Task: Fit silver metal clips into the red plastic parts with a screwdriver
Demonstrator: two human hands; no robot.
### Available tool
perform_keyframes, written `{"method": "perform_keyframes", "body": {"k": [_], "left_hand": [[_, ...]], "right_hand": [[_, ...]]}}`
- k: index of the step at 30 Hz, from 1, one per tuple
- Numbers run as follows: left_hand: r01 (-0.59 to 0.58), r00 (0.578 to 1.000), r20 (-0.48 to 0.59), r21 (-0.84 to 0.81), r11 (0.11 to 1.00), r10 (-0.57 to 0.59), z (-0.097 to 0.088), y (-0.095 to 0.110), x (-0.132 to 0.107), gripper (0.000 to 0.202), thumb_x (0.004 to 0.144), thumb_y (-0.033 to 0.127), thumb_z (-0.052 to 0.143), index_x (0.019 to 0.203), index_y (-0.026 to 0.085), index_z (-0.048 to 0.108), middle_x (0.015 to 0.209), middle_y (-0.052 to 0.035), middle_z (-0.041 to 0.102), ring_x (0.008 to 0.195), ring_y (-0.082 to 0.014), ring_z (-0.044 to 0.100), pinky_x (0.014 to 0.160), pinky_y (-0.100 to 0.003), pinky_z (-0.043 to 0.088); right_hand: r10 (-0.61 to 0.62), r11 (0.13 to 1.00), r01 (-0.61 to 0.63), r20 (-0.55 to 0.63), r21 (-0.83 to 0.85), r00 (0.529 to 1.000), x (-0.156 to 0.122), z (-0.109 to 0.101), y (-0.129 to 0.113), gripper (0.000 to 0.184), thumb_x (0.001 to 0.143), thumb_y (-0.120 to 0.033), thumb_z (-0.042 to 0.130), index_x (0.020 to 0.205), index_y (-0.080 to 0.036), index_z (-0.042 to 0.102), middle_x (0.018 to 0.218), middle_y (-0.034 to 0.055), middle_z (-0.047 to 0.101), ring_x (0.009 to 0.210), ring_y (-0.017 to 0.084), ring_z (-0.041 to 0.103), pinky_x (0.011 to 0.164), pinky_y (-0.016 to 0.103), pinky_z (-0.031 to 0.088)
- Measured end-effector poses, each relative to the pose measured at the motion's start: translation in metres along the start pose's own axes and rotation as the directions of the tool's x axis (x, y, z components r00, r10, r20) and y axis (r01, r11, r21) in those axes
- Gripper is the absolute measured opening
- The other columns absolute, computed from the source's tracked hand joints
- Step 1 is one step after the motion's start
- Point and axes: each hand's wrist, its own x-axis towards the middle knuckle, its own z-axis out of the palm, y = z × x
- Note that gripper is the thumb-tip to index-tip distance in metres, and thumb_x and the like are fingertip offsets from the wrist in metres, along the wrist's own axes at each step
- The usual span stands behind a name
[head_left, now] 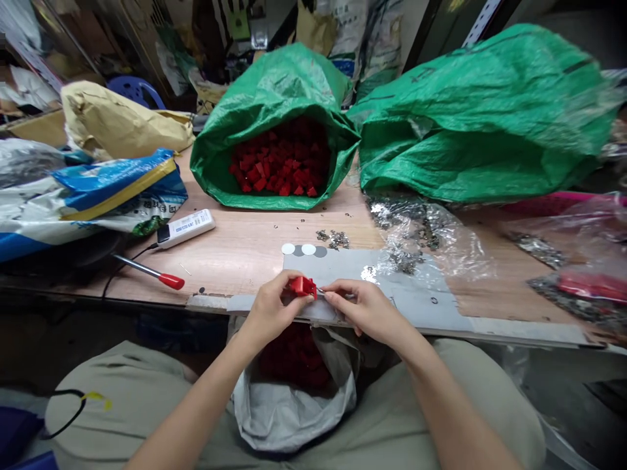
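At the far left of the bench, a blue-and-white sack lay on its side, with a crumpled brown paper bag behind it. Just right of the sack, a white power adapter rested on the wooden table, and a red-handled screwdriver lay near the front edge, its handle pointing toward you.

Your left hand was clenched around a small red plastic part, thumb and fingers pinching it from the left, just above the table's front edge. Directly below your hands, a grey bag sat open between your knees, holding more red pieces.

Behind the held part, a grey sheet covered the table, with two white discs at its far left corner. Farther back, an open green sack lay on its side, filled with red parts.

Your right hand met the red part from the right, its fingertips pinched on a thin metal piece touching the part; what kind of piece it was could not be told.

To the right, loose small metal pieces lay scattered beside a clear plastic bag of the same. Behind it lay a second green sack, closed, and at the far right a clear bag with red contents.
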Motion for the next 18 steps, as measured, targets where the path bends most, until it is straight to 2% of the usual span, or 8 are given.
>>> {"method": "perform_keyframes", "body": {"k": [1,3,5,7,10,12,15,18], "left_hand": [[0.072,0.996,-0.042,-0.154,0.985,-0.079,0.001,0.004,-0.001,0.032,0.084,0.032,0.071,0.110,0.020,0.057,0.097,-0.0042,0.070,0.087,-0.0167,0.067,0.077,-0.028,0.055],[0.193,0.965,-0.067,-0.478,0.857,-0.254,0.003,0.013,-0.003,0.043,0.084,0.035,0.071,0.121,0.023,0.051,0.095,-0.0026,0.070,0.078,-0.0136,0.067,0.069,-0.024,0.056],[0.282,0.916,0.004,-0.717,0.638,-0.401,0.005,0.022,-0.005,0.043,0.084,0.037,0.072,0.120,0.023,0.053,0.086,-0.0001,0.068,0.067,-0.0092,0.063,0.060,-0.018,0.053],[0.345,0.861,0.110,-0.844,0.411,-0.497,0.007,0.027,-0.006,0.031,0.084,0.035,0.073,0.106,0.019,0.059,0.076,0.0018,0.064,0.058,-0.0056,0.058,0.052,-0.013,0.049],[0.405,0.788,0.278,-0.906,0.122,-0.549,0.010,0.030,-0.007,0.019,0.088,0.031,0.068,0.086,0.013,0.062,0.067,0.0011,0.057,0.051,-0.0033,0.052,0.044,-0.009,0.042],[0.430,0.757,0.367,-0.903,-0.011,-0.540,0.011,0.030,-0.008,0.021,0.093,0.029,0.061,0.083,0.011,0.062,0.064,0.0000,0.055,0.050,-0.0031,0.049,0.041,-0.009,0.039],[0.440,0.742,0.428,-0.892,-0.106,-0.516,0.011,0.031,-0.010,0.025,0.097,0.029,0.055,0.081,0.010,0.062,0.064,-0.0003,0.051,0.050,-0.0036,0.047,0.040,-0.009,0.037],[0.428,0.776,0.438,-0.894,-0.130,-0.454,0.011,0.031,-0.012,0.024,0.096,0.028,0.056,0.081,0.010,0.060,0.065,0.0011,0.046,0.051,-0.0034,0.044,0.041,-0.009,0.035]], "right_hand": [[-0.012,0.999,0.013,-0.033,0.038,0.999,-0.001,0.000,0.001,0.036,0.093,-0.039,0.052,0.114,-0.016,0.071,0.064,-0.0013,0.063,0.041,0.011,0.047,0.040,0.023,0.037],[-0.112,0.992,0.118,-0.112,0.048,0.987,-0.002,0.002,0.000,0.039,0.093,-0.039,0.055,0.122,-0.017,0.067,0.071,-0.0002,0.063,0.048,0.010,0.050,0.043,0.022,0.039],[-0.251,0.967,0.254,-0.135,0.003,0.958,-0.005,0.008,-0.003,0.038,0.094,-0.035,0.057,0.126,-0.018,0.065,0.075,0.0007,0.064,0.058,0.011,0.053,0.051,0.021,0.043],[-0.363,0.932,0.361,-0.118,-0.041,0.924,-0.008,0.014,-0.008,0.038,0.095,-0.031,0.057,0.130,-0.020,0.064,0.078,0.0016,0.066,0.062,0.012,0.055,0.057,0.022,0.046],[-0.501,0.865,0.490,-0.117,-0.107,0.858,-0.010,0.021,-0.012,0.037,0.096,-0.024,0.055,0.133,-0.023,0.063,0.089,0.0044,0.070,0.068,0.013,0.060,0.066,0.024,0.049],[-0.565,0.824,0.549,-0.118,-0.143,0.817,-0.009,0.022,-0.012,0.037,0.097,-0.021,0.053,0.133,-0.024,0.063,0.087,0.0043,0.070,0.069,0.013,0.061,0.067,0.024,0.049],[-0.619,0.783,0.597,-0.119,-0.176,0.776,-0.007,0.020,-0.009,0.037,0.097,-0.017,0.052,0.132,-0.023,0.064,0.077,0.0020,0.065,0.065,0.012,0.058,0.063,0.022,0.048],[-0.651,0.755,0.620,-0.128,-0.215,0.748,-0.008,0.020,-0.008,0.037,0.097,-0.015,0.051,0.130,-0.024,0.065,0.078,0.0028,0.063,0.066,0.012,0.059,0.061,0.022,0.047]]}}
